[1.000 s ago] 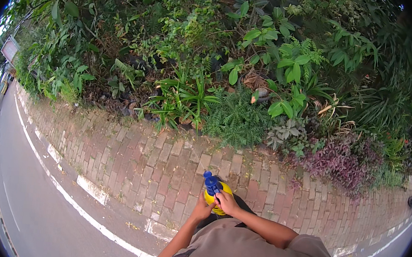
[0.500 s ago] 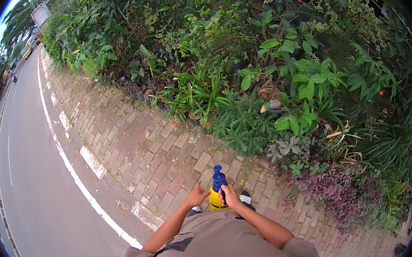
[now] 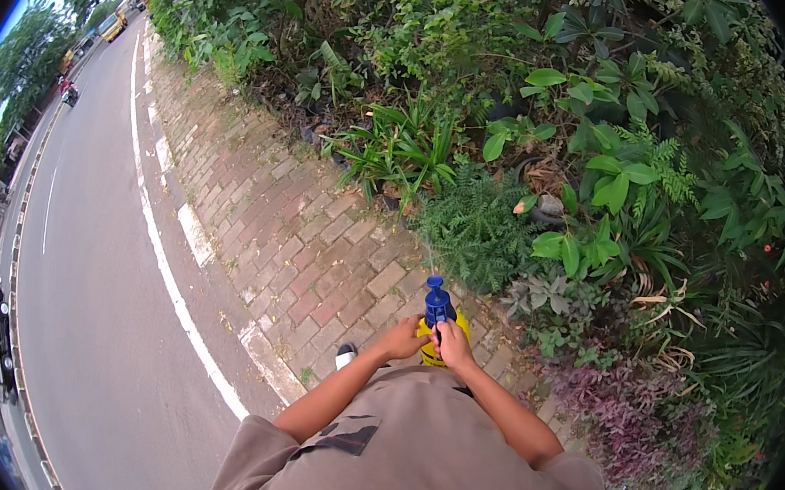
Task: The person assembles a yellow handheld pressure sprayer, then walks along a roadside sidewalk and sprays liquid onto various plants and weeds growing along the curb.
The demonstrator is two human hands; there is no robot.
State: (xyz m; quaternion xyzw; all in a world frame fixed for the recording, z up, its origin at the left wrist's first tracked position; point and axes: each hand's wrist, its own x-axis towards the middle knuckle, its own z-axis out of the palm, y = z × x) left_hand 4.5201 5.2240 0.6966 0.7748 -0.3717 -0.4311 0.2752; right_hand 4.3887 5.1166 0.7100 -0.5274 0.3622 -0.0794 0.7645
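Note:
A pump sprayer with a yellow tank and a blue pump head stands out in front of my body, over the brick pavement. My right hand is wrapped round the grip below its blue head. Against the left side of the yellow tank lies my left hand, its fingers curled onto it. The blue nozzle end points away from me, toward a low feathery fern at the bed's edge. A faint pale streak shows just beyond the nozzle. My forearms and shirt hide the lower tank.
Brick pavement runs along a dense plant bed, with a purple-leaved shrub at the right. A painted kerb borders the road on the left. A motorbike, a yellow truck and a dark car are on the road.
My left hand has come right, from apart with a finger extended to touching the tank. The sprayer has shifted slightly farther from my body. The whole view has turned, showing more road.

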